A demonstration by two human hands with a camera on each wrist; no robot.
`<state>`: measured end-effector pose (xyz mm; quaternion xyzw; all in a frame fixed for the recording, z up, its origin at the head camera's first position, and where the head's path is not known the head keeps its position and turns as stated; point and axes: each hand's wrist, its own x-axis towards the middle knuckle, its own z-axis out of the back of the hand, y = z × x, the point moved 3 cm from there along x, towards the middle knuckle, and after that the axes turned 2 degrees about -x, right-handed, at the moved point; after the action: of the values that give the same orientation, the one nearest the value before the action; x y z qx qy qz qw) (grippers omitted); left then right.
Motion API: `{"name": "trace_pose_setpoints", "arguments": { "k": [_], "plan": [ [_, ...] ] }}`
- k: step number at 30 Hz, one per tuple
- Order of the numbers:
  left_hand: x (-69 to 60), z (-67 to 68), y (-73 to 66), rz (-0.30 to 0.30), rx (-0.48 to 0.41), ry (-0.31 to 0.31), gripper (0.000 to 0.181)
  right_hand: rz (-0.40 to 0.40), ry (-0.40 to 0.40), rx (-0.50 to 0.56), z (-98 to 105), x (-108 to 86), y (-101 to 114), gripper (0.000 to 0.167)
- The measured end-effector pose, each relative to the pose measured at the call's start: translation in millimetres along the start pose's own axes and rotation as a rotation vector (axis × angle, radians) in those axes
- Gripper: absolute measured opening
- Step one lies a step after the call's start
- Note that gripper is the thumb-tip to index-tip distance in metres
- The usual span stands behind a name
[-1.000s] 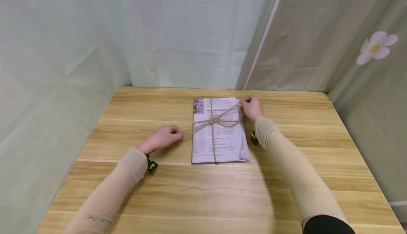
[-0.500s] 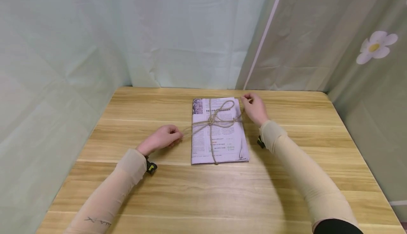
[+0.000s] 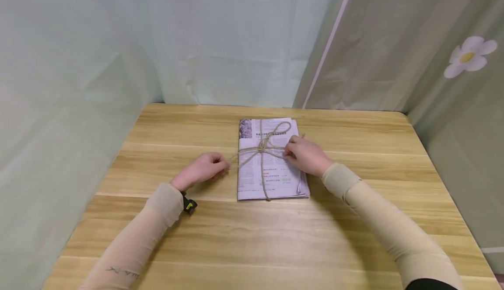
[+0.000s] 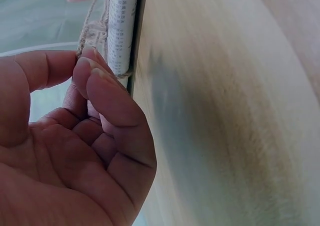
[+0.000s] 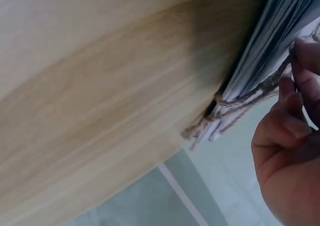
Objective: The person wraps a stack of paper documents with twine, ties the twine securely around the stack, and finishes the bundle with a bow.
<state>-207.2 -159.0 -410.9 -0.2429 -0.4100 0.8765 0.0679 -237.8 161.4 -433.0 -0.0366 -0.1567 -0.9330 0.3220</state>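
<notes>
A folded stack of newspapers (image 3: 250, 178) lies on the table, tied crosswise with brown twine (image 3: 263, 169). The twine's knot sits near the middle of the stack, and one loop (image 3: 290, 126) stands up towards its upper right. At the stack's left side, my left hand (image 3: 201, 169) pinches a twine strand between thumb and fingertips, as the left wrist view also shows. My right hand (image 3: 309, 156) is over the stack's right edge. In the right wrist view its thumb and finger pinch a piece of twine (image 5: 282, 68) beside the stacked page edges.
The wooden table (image 3: 220, 246) spreads around the stack on all sides. Pale green curtains (image 3: 236, 40) hang behind it and on the left. A grey-green curtain with a white flower (image 3: 467, 57) hangs on the right.
My right hand let go of the upper loop, moved out past the upper right corner, then came down and left onto the twine at the right edge. The left hand stayed nearly still.
</notes>
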Motion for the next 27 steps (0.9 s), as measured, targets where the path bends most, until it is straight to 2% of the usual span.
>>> {"name": "trace_pose_setpoints", "arguments": {
  "k": [10,16,20,22,24,27],
  "plan": [
    [3.3,-2.3,1.9,0.000,-0.042,-0.006,0.030,0.068,0.061,0.021,3.4,-20.8,17.8,0.004],
    [5.6,-5.0,1.7,0.002,-0.039,-0.012,0.030,0.122,0.131,0.032,3.9,-30.0,20.3,0.006],
    [8.6,-8.2,-0.2,-0.005,-0.036,-0.014,0.029,0.162,0.207,0.095,5.9,-30.9,25.3,0.006],
    [9.5,-9.9,-1.8,-0.009,-0.042,-0.014,0.029,0.156,0.243,0.132,6.9,-29.7,27.0,0.007],
    [10.8,-11.3,-2.9,-0.015,-0.052,-0.012,0.029,0.120,0.214,0.147,8.9,-26.4,26.3,0.006],
    [12.5,-12.2,-3.8,-0.022,-0.074,-0.015,0.029,0.032,0.066,0.152,14.0,-18.2,22.0,0.004]
  ]
}}
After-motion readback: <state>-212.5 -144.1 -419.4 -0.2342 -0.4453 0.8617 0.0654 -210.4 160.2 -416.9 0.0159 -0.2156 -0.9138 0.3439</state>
